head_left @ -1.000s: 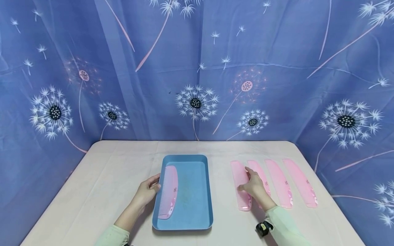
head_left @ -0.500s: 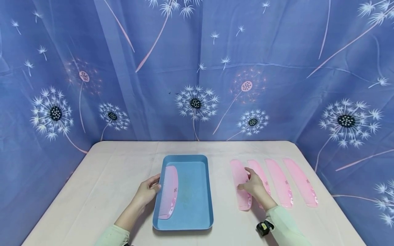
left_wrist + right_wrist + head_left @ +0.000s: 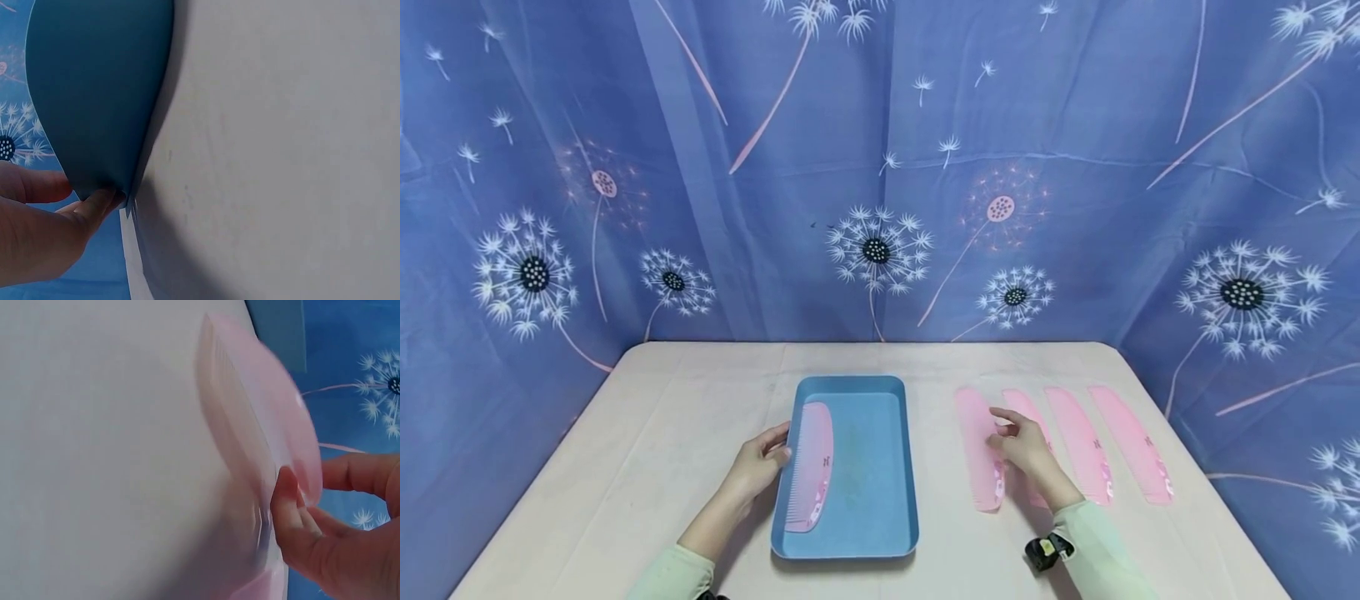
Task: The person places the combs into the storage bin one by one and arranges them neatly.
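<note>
Dandelion curtain (image 3: pixel 797 250) backs tabletop (image 3: pixel 700 400), where R hand (image 3: pixel 1028 454) has its grip pinching one edge of pink comb (image 3: pixel 976 442) right of blue tray (image 3: pixel 872 454), L hand (image 3: pixel 754 469) pinching tray's left side, so comb might twist/slip b/c hold's off-centre.

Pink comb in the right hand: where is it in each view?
Head: the pink comb is low, right of the blue tray.
Left wrist: not in it.
Right wrist: right of centre, pinched by the right hand.
Shared landmark: the blue dandelion-print curtain, in all three.
</note>
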The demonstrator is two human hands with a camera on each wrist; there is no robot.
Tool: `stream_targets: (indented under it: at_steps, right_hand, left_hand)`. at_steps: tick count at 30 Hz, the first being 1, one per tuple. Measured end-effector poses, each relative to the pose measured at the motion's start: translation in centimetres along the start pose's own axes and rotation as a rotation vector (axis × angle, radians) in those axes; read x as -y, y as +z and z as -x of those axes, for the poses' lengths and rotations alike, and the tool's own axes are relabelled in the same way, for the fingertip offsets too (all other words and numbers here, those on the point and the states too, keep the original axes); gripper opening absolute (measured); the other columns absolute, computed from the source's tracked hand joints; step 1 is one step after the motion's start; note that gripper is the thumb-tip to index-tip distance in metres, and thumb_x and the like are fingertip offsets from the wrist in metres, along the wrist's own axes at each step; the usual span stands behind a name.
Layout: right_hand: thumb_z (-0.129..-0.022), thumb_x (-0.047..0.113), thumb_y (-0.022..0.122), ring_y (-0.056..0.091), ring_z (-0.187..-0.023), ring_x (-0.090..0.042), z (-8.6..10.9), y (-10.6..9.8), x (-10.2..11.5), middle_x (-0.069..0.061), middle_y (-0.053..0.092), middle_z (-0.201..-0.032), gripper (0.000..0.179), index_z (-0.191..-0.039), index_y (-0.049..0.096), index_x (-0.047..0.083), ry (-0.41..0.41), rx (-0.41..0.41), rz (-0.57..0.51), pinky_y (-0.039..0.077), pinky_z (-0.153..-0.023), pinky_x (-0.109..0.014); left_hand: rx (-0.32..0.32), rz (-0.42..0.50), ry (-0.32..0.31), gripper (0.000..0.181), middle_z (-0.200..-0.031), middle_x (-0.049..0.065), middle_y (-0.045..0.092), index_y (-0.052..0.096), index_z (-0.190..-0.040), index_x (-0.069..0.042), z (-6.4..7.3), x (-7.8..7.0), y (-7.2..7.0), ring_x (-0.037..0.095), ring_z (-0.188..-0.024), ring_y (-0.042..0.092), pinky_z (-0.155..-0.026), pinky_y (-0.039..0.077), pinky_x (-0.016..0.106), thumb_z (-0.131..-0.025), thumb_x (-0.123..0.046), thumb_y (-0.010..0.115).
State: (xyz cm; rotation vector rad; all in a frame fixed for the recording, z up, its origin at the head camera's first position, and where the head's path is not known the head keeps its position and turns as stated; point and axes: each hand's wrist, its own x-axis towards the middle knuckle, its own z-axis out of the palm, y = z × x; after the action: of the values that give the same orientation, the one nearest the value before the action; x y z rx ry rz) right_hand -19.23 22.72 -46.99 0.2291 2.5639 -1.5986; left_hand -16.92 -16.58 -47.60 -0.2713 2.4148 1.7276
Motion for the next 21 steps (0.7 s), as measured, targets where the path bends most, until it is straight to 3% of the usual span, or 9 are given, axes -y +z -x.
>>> stream_targets:
  at_steps: [6,11,16,21]
  right_hand:
    - [-0.082,-0.002,0.065,0.058,-0.072,-0.009,-0.1,-0.1,0.0,-0.012,0.068,-0.096,0.057,-0.136,0.047,-0.006,0.029,0.013,-0.111,0.051,-0.056,-0.019]
    - [-0.083,-0.004,0.064,0.059,-0.067,-0.008,0.0,-0.1,0.4,-0.008,0.068,-0.093,0.059,-0.138,0.044,-0.006,0.047,0.038,-0.207,0.054,-0.059,-0.019]
    - [-0.083,-0.003,0.064,0.063,-0.073,-0.008,-0.1,-0.1,0.8,-0.010,0.068,-0.098,0.058,-0.138,0.045,-0.005,0.036,0.048,-0.219,0.057,-0.067,-0.021]
    - [-0.082,-0.002,0.067,0.063,-0.074,-0.007,0.1,0.1,1.3,-0.008,0.068,-0.095,0.057,-0.137,0.048,-0.004,0.019,0.030,-0.216,0.055,-0.067,-0.018]
  left_hand:
    - [-0.002,0.007,-0.006,0.048,-0.144,0.026,0.042,0.042,-0.142,0.001,0.1,0.0,-0.1,0.044,-0.134,0.037,-0.107,0.037,0.052,-0.095,-0.002,0.048]
    - [-0.005,0.005,-0.001,0.048,-0.143,0.026,0.042,0.042,-0.142,0.001,0.2,0.0,-0.1,0.045,-0.133,0.037,-0.107,0.037,0.052,-0.095,-0.002,0.048]
    - [-0.004,0.004,-0.002,0.048,-0.144,0.025,0.042,0.042,-0.142,0.000,0.1,-0.1,0.0,0.044,-0.133,0.038,-0.107,0.038,0.052,-0.095,-0.002,0.048]
    - [-0.006,0.003,-0.003,0.048,-0.144,0.025,0.042,0.042,-0.142,0.000,0.1,-0.1,0.0,0.043,-0.133,0.038,-0.107,0.038,0.051,-0.095,-0.003,0.049]
